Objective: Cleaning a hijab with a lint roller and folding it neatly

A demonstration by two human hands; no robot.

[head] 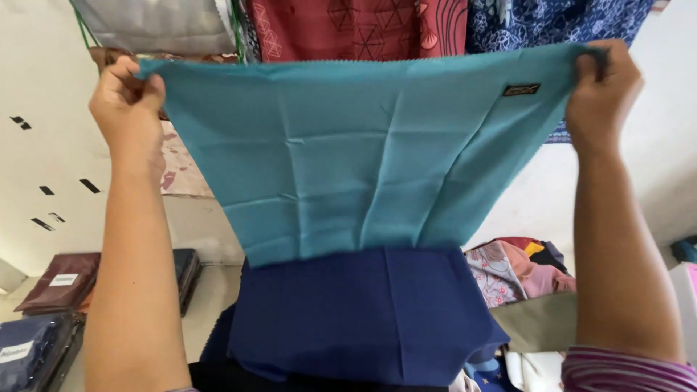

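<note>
overhead, teal cloth (363,152), small black label (521,90)

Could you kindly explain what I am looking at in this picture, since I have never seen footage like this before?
There is no machine here: a camera worn on a person's head looks at their own two bare hands. The left hand and right hand each pinch an upper corner of a teal cloth, holding it spread out in the air. Just below lies a dark blue cloth. Patterned fabrics hang behind, folded packaged cloths sit at the lower left, and a heap of mixed fabrics lies at the right.
</note>
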